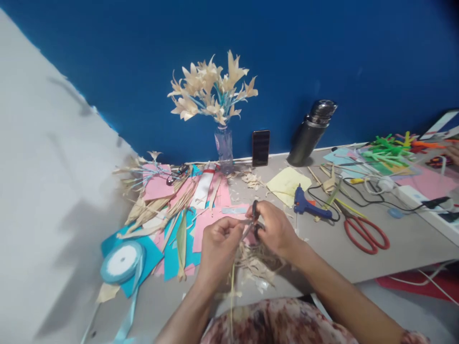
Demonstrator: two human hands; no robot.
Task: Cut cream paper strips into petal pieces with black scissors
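Note:
My right hand (278,229) grips a small pair of scissors (255,210) with dark handles, fingers in the loops. The blades point left, toward my left hand (222,241), which is closed in a pinch close to them. A thin yellowish strip (232,291) hangs below my left hand toward my lap; its upper end is hidden in the fingers. Under both hands lies a heap of dry husk scraps (256,265). Pink paper (202,229) and a long dry husk leaf (181,243) are to the left.
Husk flowers (215,86) stand in a plastic bottle (224,148) beside a phone (260,148) and a flask (311,134). At right lie a blue glue gun (310,205), red-handled scissors (366,234), cables and a power strip (426,215). A ribbon roll (122,262) is at left. Someone's hand (453,153) shows far right.

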